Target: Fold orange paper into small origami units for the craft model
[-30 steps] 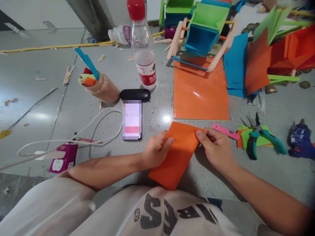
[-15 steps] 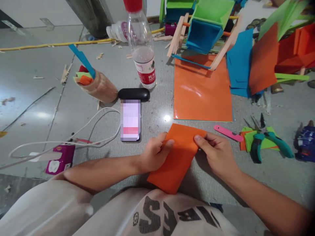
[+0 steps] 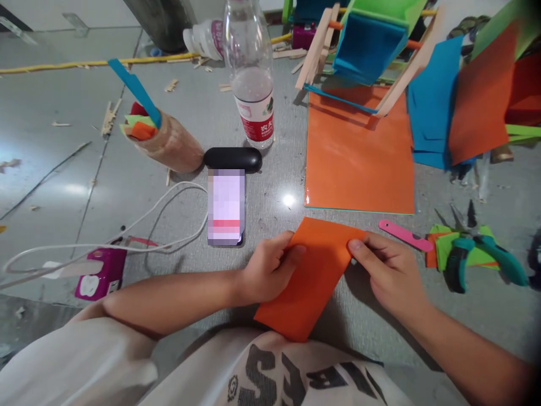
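An orange paper piece (image 3: 315, 276) is held tilted over the table's near edge, close to the shirt. My left hand (image 3: 273, 268) grips its left edge, thumb on top and fingers underneath. At the upper right corner, my right hand (image 3: 389, 265) pinches the paper between thumb and fingers. Beyond the paper lies a stack of larger orange sheets (image 3: 359, 163). A phone (image 3: 226, 206) lies to the left, with a black case (image 3: 232, 159) touching its far end.
A water bottle (image 3: 256, 107) stands behind the case, beside a paper-filled cup (image 3: 177, 144). A stick frame (image 3: 401, 73) with coloured boxes stands at the back. Pliers (image 3: 469, 242) and a pink cutter (image 3: 406, 235) lie right. A white cable (image 3: 169, 245) loops left.
The view has shifted slightly, so the objects on the right appear farther right. Both hands still hold the orange paper in nearly the same pose.
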`<state>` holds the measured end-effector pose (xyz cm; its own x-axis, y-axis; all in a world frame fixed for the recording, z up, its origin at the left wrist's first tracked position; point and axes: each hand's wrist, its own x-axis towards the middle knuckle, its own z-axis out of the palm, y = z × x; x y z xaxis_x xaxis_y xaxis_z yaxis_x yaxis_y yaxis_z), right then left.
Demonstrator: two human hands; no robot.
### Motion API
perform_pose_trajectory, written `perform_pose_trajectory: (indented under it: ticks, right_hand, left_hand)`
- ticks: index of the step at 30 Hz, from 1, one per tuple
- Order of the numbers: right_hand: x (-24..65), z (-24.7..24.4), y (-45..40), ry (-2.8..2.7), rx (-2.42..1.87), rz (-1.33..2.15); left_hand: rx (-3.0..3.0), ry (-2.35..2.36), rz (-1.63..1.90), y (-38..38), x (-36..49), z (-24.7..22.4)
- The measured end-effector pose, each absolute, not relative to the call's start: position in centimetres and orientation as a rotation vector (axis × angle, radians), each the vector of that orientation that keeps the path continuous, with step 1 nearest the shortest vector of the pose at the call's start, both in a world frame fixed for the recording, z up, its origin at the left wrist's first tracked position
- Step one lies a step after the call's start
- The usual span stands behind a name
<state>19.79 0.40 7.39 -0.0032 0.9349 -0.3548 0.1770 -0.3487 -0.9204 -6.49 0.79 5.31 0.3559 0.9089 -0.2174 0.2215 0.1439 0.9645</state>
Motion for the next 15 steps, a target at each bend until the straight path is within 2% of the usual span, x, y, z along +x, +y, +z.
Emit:
perform_pose_trajectory:
  ticks: [6, 15]
  right_hand:
    - [21.6, 6.9, 0.0, -1.215, -1.566, 1.547]
    - [21.3, 8.4, 0.3, -1.46, -1.687, 1.23]
  left_hand:
    - [1.35, 1.092, 0.673, 0.7, -6.6, 5.6]
    - [1.345, 1.063, 0.638, 1.0, -6.5, 6.0]
